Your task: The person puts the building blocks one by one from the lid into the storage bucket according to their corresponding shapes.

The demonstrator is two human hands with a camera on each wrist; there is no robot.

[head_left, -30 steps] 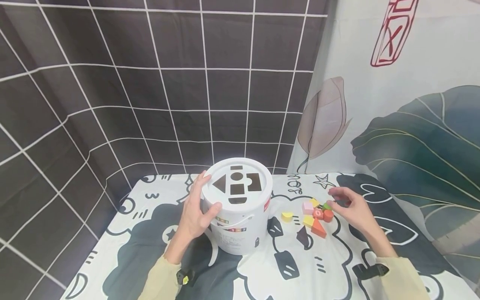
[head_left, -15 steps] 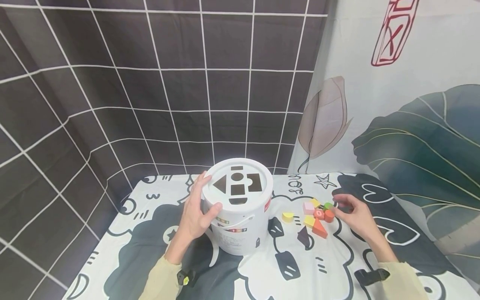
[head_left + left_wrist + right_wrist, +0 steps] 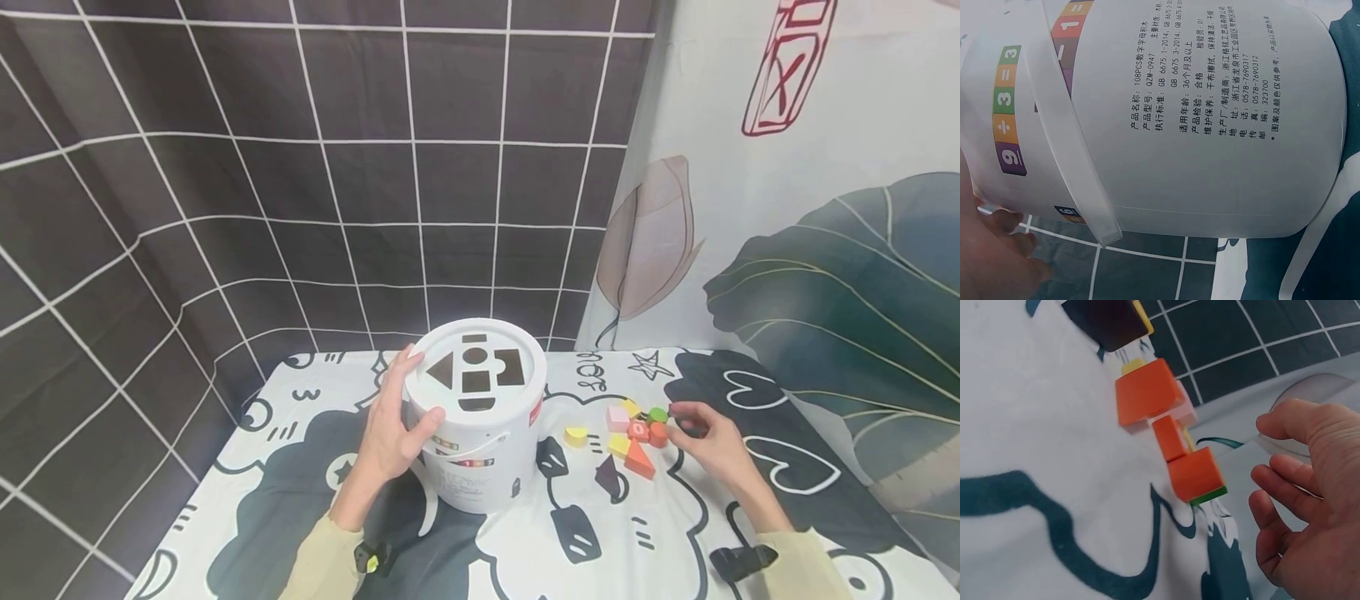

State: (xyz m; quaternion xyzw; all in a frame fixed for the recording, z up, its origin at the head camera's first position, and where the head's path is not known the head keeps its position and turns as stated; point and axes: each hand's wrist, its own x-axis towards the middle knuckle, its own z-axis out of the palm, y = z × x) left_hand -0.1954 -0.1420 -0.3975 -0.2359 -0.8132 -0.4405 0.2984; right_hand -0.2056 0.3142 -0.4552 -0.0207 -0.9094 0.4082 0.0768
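Note:
My left hand [image 3: 393,417] holds the left side of a white bucket [image 3: 480,467], thumb at the front and fingers along the rim. In the left wrist view the bent fingers [image 3: 1007,225] lie beside the bucket's printed wall. Dark cut-out shapes mark its lid [image 3: 450,392]. My right hand [image 3: 708,437] hovers just right of a group of small blocks, fingers curved and apart with nothing visible between them. Nearest to it are a green block [image 3: 657,415] and a red round block [image 3: 657,434]. An orange triangular block [image 3: 639,459], a pink block [image 3: 617,419] and yellow blocks lie alongside.
Apart from the group, a yellow half-round block [image 3: 576,437] and a dark block [image 3: 607,476] lie nearer the bucket. A patterned black-and-white cloth [image 3: 525,550] covers the table. Behind stand a dark gridded curtain [image 3: 360,183] and a leaf-printed curtain [image 3: 697,100].
My right hand has drawn slightly to the right, away from the green block, which now shows more fully. The left hand and the bucket stay in place.

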